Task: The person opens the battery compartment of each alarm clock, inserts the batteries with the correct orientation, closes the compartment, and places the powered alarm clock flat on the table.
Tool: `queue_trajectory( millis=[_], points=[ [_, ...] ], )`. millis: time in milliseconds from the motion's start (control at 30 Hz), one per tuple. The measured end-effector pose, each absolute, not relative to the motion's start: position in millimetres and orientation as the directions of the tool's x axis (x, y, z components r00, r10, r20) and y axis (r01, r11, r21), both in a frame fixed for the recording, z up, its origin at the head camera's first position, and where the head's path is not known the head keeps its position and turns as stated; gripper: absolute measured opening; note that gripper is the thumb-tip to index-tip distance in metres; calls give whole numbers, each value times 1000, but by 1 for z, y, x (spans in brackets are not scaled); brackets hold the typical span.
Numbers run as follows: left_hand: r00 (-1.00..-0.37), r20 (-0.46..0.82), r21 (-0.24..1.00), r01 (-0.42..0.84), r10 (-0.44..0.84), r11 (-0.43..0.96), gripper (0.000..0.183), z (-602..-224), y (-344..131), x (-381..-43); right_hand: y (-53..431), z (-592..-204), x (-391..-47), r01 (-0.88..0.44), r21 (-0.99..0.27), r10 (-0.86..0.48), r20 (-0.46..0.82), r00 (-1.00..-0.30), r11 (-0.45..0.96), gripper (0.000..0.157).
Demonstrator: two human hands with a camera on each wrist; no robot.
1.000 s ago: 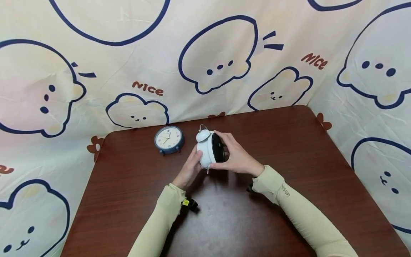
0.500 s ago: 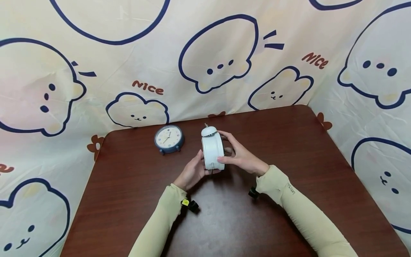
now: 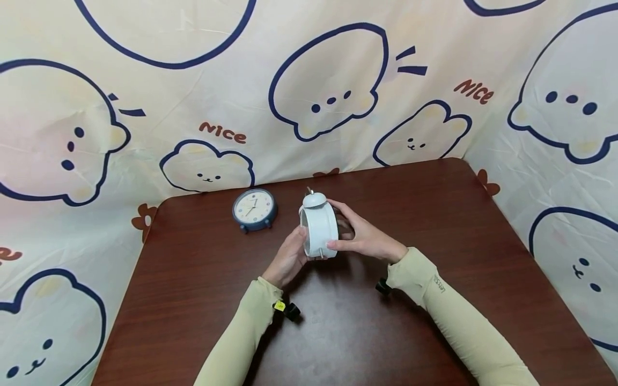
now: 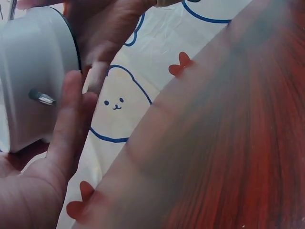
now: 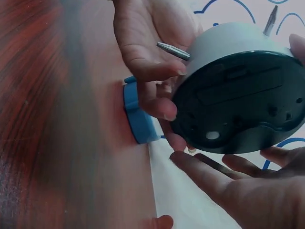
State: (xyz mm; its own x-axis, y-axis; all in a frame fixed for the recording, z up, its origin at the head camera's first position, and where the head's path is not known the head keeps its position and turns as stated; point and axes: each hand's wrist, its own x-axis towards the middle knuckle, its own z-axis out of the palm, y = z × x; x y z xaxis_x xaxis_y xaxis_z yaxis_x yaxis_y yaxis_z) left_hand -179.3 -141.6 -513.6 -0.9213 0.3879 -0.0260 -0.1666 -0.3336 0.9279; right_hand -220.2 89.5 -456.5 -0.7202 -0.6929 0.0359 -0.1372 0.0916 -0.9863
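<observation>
A white alarm clock (image 3: pixel 321 229) with a bell and handle on top is held up between both hands over the table. My left hand (image 3: pixel 287 257) grips its lower left part, with the thumb at the front rim. The right hand (image 3: pixel 369 236) holds it from the right, the thumb on the white side and the other fingers behind. The right wrist view shows the clock's black back (image 5: pixel 238 102) and two metal legs (image 5: pixel 172 50). In the left wrist view, one leg (image 4: pixel 43 98) sticks out near the left hand's fingers (image 4: pixel 66 129). The dial is mostly hidden.
A blue round clock (image 3: pixel 254 208) with short feet lies face up on the brown table (image 3: pixel 203 289), left of the hands near the back edge. Cloth (image 3: pixel 328 155) printed with cartoon figures hangs behind and beside the table.
The white clock has turned in the hands, so its black back has swung out of the head view and its white side shows. The right thumb has shifted onto that side.
</observation>
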Motion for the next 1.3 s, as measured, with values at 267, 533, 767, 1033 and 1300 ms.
queue_trajectory(
  millis=[267, 533, 767, 1033, 1300],
  points=[
    [-974, -63, 943, -130, 218, -308, 52, -512, -145, -183, 86, -451, -217, -178, -980, -623, 86, -778, 87, 80],
    [-986, -109, 982, -126, 126, -142, 27, -512, -144, -185, 72, -447, -208, -270, -899, -461, 89, -883, 344, 80],
    [-990, -82, 988, -96, 112, -121, 30, -512, -145, -185, 70, -443, -207, -279, -879, -396, 114, -911, 387, 74],
    [-991, -11, 973, -42, 134, -228, 48, -515, -155, -180, 75, -443, -213, -65, -983, -382, -7, -924, 174, 71],
    [-990, 50, 986, 28, 133, -165, 50, -511, -162, -181, 81, -447, -219, 48, -993, -455, -91, -886, 105, 67]
  ],
)
